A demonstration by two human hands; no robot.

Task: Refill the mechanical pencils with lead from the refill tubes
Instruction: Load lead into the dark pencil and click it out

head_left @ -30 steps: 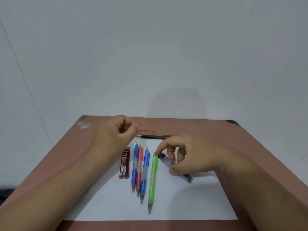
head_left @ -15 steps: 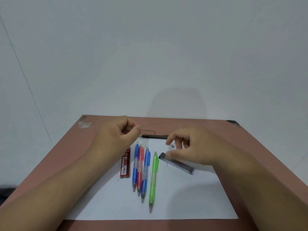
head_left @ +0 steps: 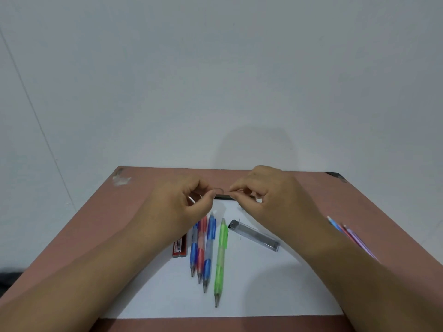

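Observation:
My left hand [head_left: 189, 204] is curled around a slim pale thing, seemingly a clear pencil barrel, mostly hidden in the fist. My right hand [head_left: 271, 195] pinches a thin lead [head_left: 229, 191] whose tip points at my left fingertips, a small gap away. On the white paper [head_left: 263, 283] lie two blue pencils [head_left: 209, 250], a red pencil [head_left: 201, 248] between them and a green pencil [head_left: 221, 257]. The grey refill tube [head_left: 254, 235] lies right of the green pencil, with a loose lead [head_left: 239, 230] beside it. A red refill tube [head_left: 179, 246] sits partly under my left wrist.
A dark slim bar [head_left: 224, 197] lies along the paper's far edge, under my fingertips. Several coloured pencils [head_left: 347, 236] rest on the brown table [head_left: 96, 224] at the right, partly behind my right forearm. A white wall stands just beyond the table.
My right hand let go of the grey refill tube, which now lies on the paper, and rose toward my left hand with a lead pinched. My left hand shifted slightly right.

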